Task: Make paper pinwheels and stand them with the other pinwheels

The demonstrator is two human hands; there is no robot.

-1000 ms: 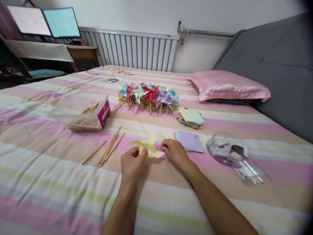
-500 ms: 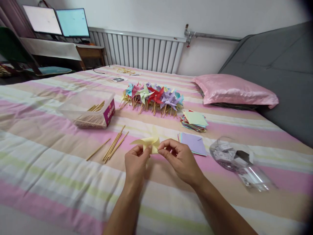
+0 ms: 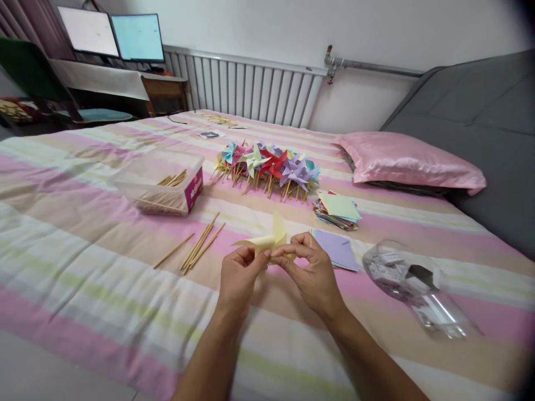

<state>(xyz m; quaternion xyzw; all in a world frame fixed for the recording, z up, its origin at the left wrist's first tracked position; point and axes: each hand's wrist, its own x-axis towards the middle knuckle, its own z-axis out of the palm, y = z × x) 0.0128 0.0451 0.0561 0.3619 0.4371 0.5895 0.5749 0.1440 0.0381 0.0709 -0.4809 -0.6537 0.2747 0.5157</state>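
A yellow paper pinwheel [image 3: 264, 242] with curled blades is held between both hands above the bed. My left hand [image 3: 240, 275] pinches its left side, thumb on the front. The fingers of my right hand [image 3: 309, 267] are closed on its right side, near the centre. Whether a pin sits between the fingertips is too small to tell. Several thin wooden sticks [image 3: 203, 245] lie on the cover to the left of my left hand. Just beyond my right hand is a small pile of paper squares [image 3: 337, 250], purple on top.
Finished pinwheels [image 3: 267, 167] on sticks are grouped farther back. A clear plastic box [image 3: 156, 195] of sticks stands left. Right are a stack of coloured paper [image 3: 338, 209], a clear plastic container [image 3: 401, 275] with small packets, and a pink pillow [image 3: 413, 161].
The right fingers have moved in over the pinwheel's right side towards its centre, and an upright blade now shows more clearly. The whole view has shifted slightly.
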